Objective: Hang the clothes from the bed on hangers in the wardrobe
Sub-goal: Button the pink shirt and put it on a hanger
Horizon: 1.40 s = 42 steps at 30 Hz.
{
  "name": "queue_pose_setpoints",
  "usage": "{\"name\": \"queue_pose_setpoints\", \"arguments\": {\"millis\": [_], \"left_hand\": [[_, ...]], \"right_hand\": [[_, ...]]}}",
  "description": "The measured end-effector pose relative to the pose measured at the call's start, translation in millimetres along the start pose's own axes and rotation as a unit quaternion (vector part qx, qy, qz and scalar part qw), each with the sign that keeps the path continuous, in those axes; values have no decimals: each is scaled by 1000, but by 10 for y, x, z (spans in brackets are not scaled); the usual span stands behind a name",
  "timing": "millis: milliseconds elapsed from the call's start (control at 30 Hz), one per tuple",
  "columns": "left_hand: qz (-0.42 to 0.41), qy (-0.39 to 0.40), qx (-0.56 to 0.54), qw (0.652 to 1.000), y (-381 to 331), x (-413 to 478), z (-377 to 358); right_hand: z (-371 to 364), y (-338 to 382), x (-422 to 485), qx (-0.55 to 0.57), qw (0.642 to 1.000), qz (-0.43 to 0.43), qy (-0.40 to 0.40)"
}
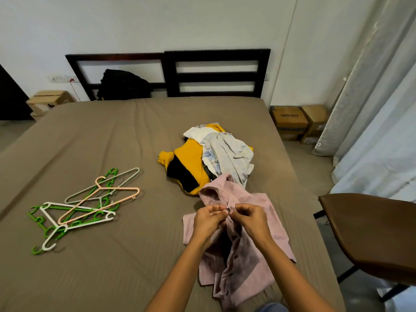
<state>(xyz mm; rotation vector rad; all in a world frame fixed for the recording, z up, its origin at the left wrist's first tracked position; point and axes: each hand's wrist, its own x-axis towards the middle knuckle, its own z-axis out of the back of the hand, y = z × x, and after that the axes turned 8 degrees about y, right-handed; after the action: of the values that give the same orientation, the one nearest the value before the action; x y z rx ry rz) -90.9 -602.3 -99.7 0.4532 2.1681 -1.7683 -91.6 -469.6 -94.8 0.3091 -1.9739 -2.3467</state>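
A pink button-up shirt [258,221] lies on the brown bed [112,136] in front of me. My left hand [208,219] and my right hand [249,218] both pinch the shirt's front placket at a dark button near the collar. Behind the shirt sits a heap of clothes [209,158]: a yellow and black garment, a pale denim piece and a white one. Several plastic hangers [83,206], green, white, grey and peach, lie tangled on the bed's left side. No wardrobe is in view.
A brown chair [369,233] stands close to the bed's right edge. Cardboard boxes [297,123] sit on the floor at the far right by pale curtains [382,109]. A black bag [123,85] leans on the dark headboard [216,73]. Another box [48,101] stands far left.
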Motion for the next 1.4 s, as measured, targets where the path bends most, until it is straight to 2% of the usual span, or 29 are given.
{"name": "queue_pose_setpoints", "arguments": {"millis": [200,400,633,767,933,1133,1267,1400], "left_hand": [[33,0,-20,999,23,-32,4],[-5,-1,46,999,71,-39,6],[-22,-5,68,997,86,-38,-27],[-19,-19,94,995,89,-34,-34],[-44,-36,180,982,82,3,-29],[-59,-63,254,963,100,-2,-59],[-46,-65,230,970,80,3,-85],[-47,-62,197,977,111,21,-80]], "right_hand": [[22,-12,-25,-23,999,-35,-3],[36,-59,2,-50,995,-85,-23],[59,-39,-9,-14,996,-83,-19],[52,-66,-14,-65,995,-78,-20],[-1,-69,-74,-104,994,-15,-35],[-9,-204,-78,-58,995,-51,-60],[-52,-232,-94,-21,995,-57,-79],[-76,-251,-61,-46,993,-57,-96]]}}
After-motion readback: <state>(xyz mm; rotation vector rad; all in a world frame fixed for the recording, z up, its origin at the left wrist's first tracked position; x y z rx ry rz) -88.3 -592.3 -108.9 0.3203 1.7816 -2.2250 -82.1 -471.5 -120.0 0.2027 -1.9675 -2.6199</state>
